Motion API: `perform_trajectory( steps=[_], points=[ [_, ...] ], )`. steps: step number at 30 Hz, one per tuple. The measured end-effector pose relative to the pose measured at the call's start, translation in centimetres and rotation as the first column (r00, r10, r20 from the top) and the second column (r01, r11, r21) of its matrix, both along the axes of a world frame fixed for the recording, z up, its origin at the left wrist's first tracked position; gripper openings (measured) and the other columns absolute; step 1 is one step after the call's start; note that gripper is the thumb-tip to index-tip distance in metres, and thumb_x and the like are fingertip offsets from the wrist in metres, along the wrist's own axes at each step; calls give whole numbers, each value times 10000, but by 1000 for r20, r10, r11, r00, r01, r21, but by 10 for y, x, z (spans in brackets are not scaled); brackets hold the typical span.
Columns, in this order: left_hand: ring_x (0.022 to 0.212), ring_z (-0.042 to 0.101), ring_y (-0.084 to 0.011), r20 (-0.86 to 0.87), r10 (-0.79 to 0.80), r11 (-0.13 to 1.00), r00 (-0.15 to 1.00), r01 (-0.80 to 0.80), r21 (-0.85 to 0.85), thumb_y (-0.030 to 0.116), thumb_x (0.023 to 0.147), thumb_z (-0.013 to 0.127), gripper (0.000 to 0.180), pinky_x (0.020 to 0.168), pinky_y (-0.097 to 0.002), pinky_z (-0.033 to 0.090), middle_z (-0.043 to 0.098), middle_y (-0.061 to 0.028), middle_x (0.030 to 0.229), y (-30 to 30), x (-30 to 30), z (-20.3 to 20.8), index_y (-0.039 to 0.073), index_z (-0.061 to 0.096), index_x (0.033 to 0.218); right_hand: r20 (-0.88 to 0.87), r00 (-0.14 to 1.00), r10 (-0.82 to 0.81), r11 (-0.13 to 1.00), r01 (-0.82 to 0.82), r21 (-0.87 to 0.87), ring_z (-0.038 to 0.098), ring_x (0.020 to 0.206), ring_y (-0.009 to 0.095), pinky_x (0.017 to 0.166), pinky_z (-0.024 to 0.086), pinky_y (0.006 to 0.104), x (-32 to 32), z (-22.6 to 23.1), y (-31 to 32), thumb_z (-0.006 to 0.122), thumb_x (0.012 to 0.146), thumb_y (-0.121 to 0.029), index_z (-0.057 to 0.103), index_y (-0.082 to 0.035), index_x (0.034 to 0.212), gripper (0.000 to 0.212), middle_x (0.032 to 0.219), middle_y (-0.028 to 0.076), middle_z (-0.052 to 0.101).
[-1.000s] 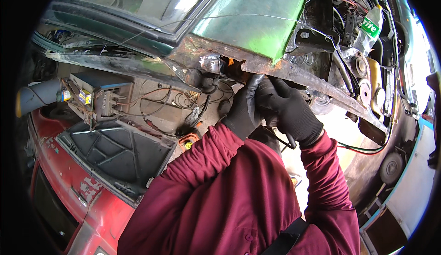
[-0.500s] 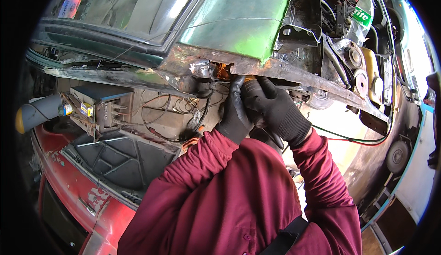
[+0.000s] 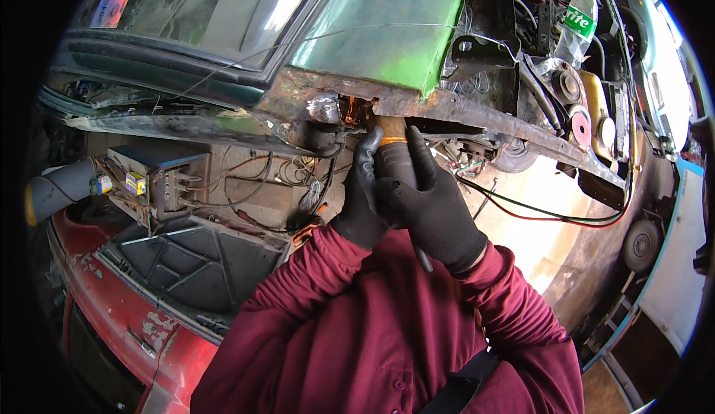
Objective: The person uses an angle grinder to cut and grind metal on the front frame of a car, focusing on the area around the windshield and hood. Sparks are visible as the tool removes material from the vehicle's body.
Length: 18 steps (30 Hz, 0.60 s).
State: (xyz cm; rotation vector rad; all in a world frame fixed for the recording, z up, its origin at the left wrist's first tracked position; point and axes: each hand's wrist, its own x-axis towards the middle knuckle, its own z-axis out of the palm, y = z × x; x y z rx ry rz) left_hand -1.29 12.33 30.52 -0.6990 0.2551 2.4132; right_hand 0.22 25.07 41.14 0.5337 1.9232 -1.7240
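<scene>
Both gloved hands are closed round the dark body of a power tool (image 3: 397, 162), which looks like an angle grinder with an orange ring near its front. My left hand (image 3: 360, 190) wraps its left side, thumb along the body. My right hand (image 3: 432, 209) grips it from the right and over the rear. The tool's head reaches in under the rusty sill edge of a green car body panel (image 3: 372, 45); its disc is hidden. Orange sparks (image 3: 351, 108) glow in an opening just left of the head.
Above right lies an open engine bay with pulleys (image 3: 567, 86) and a plastic bottle (image 3: 578, 26). Cables (image 3: 555, 216) loop at the right. A blue-topped metal box (image 3: 160, 168) and a red car (image 3: 112, 295) stand at left. A thin wire (image 3: 328, 35) crosses the green panel.
My hands and the power tool have drawn back a little toward me, so more of its body and orange ring shows. Sparks glow in both frames.
</scene>
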Motion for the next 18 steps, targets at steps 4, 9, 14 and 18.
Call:
perform_trajectory(
  steps=[4,9,14,18],
  points=[
    [1074,772,-224,20,43,973,999,-37,-230,551,1154,590,497,993,-410,636,743,-80,1208,0,-4,-2,113,675,1374,-66,995,78,984,-66,166,721,1006,124,911,609,309,3,-13,-11,794,1047,-193,192,2,1843,1017,1246,119,782],
    [1069,768,-214,28,-23,990,999,26,-136,545,1150,609,497,986,-396,630,744,-74,1178,-15,4,22,98,684,1354,-92,994,62,984,-45,173,725,1102,142,992,599,317,18,-6,-17,790,1052,-187,199,21,1836,1003,1312,132,770],
    [1029,775,-218,13,-45,994,999,46,-101,538,1131,642,501,952,-393,643,753,-74,1155,-21,4,26,91,685,1352,-119,992,35,986,-14,167,730,1144,158,1025,593,322,24,-5,-26,782,1055,-190,217,36,1826,983,1369,171,759],
    [1004,780,-223,4,-35,996,999,35,-77,543,1116,661,517,934,-403,653,756,-81,1156,-19,-7,16,86,688,1357,-168,973,161,931,-93,352,744,1160,186,1033,594,333,13,-17,-28,783,1054,-210,224,49,1818,981,1388,220,757]
  ],
)
